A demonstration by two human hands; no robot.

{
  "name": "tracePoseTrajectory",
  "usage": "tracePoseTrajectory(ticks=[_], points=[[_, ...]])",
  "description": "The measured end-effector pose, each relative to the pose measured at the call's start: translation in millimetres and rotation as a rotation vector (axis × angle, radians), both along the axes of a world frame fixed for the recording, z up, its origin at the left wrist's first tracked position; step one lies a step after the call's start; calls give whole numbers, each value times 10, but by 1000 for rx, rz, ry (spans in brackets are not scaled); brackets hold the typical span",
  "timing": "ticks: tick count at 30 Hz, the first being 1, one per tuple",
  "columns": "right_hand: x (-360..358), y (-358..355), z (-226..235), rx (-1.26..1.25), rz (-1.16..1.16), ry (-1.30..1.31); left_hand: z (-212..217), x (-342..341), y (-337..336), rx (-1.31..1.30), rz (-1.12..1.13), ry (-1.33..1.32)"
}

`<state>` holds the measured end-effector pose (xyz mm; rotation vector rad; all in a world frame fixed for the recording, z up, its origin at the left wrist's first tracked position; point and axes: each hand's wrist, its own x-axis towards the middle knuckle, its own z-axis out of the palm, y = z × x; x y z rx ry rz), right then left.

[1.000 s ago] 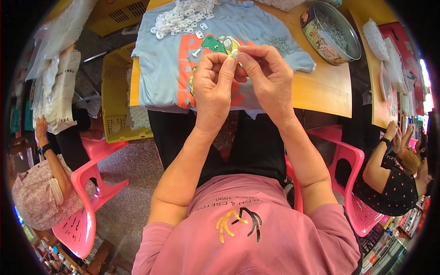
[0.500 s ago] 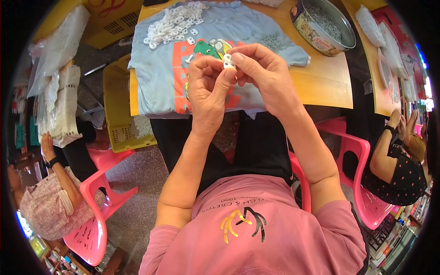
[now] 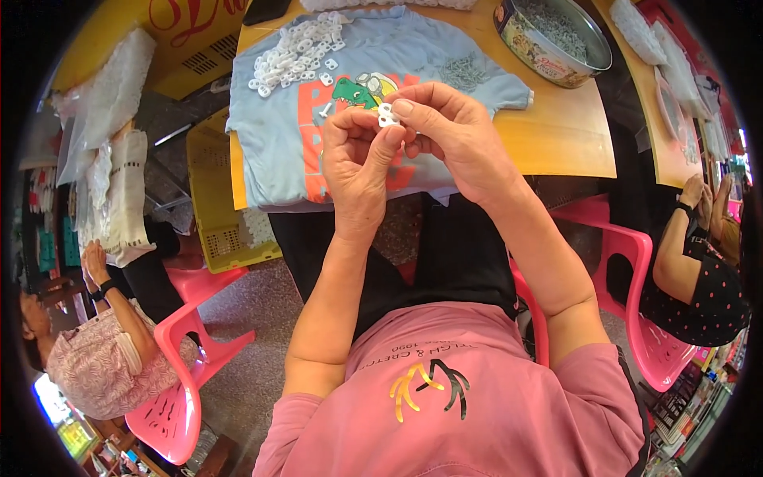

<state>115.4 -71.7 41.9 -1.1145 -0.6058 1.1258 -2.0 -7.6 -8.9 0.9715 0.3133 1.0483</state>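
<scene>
Between my two hands is a small white plastic piece with holes point(image 3: 387, 116), raised over the near part of a light blue printed shirt point(image 3: 274, 163). My left hand point(image 3: 359, 155) pinches its lower end with thumb and fingers. On the upper end, the thumb and forefinger of my right hand point(image 3: 453, 127) close from the other side. The tips of several fingers are hidden behind the piece. Just left of my left hand lies a small white piece with a stem point(image 3: 326, 110). A heap of similar white pieces point(image 3: 296, 49) covers the shirt's far left.
Small grey metal parts point(image 3: 463, 74) lie on the shirt's right. An oval tin point(image 3: 548, 67) filled with them stands at the table's point(image 3: 576, 143) far right. A yellow crate point(image 3: 226, 226) is at the left. People sit on pink chairs point(image 3: 171, 405) on both sides.
The view has shifted slightly. My hands still hold the white piece, which is tilted a little differently. The person at left has brought both hands together.
</scene>
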Motion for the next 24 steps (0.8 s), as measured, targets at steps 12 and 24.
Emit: tracePoseTrajectory(ticks=[12,24], points=[[29,-25,51,26,45,-69,21,-4,15,-15,-47,-54],[21,-48,39,49,52,-42,66,-49,35,-12,-154,-38]])
